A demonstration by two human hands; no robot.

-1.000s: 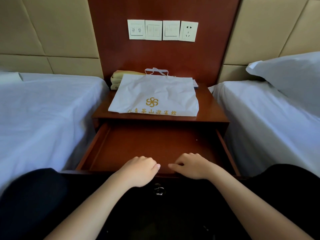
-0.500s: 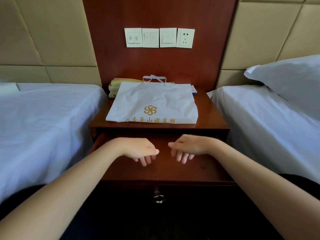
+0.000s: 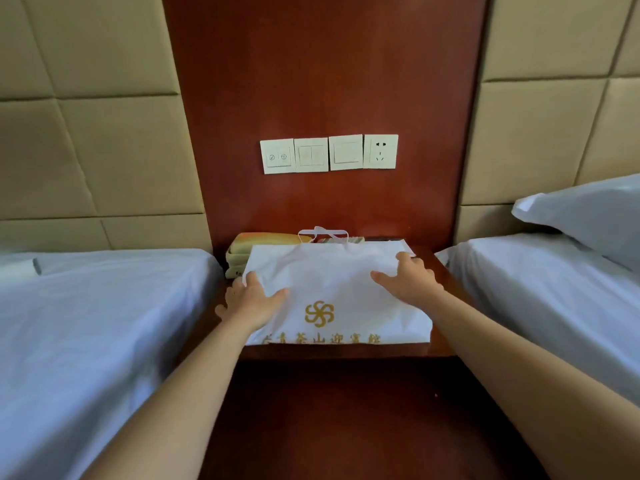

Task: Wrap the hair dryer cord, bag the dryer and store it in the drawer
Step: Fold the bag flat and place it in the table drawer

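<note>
One white carrier bag [image 3: 346, 282] lies flat on the wooden nightstand [image 3: 329, 352], its loop handle [image 3: 323, 233] towards the wall. We see two bare hands on it, set apart. The left hand [image 3: 254, 299] straddles the bag's left edge with its thumb on top and its fingers spread beside it. The right hand [image 3: 410, 278] lies spread on the right part. The hair dryer itself is not visible.

Half a second ago both hands hung over the open drawer [image 3: 346, 427] with fingers drooping. Now they have reached up to the bag, which lies where it was.

The bag carries one gold pinwheel logo [image 3: 319, 313] above one row of gold Chinese characters, of which 茶山迎宾馆 can be made out.

Four white wall plates [image 3: 311, 154] sit in a row above: three with switches and one socket [image 3: 381, 151]. Two white-sheeted beds flank the nightstand, left [image 3: 86, 323] and right [image 3: 554, 289], with one pillow [image 3: 588, 216] on the right one. One beige telephone [image 3: 239, 258] sits behind the bag.
</note>
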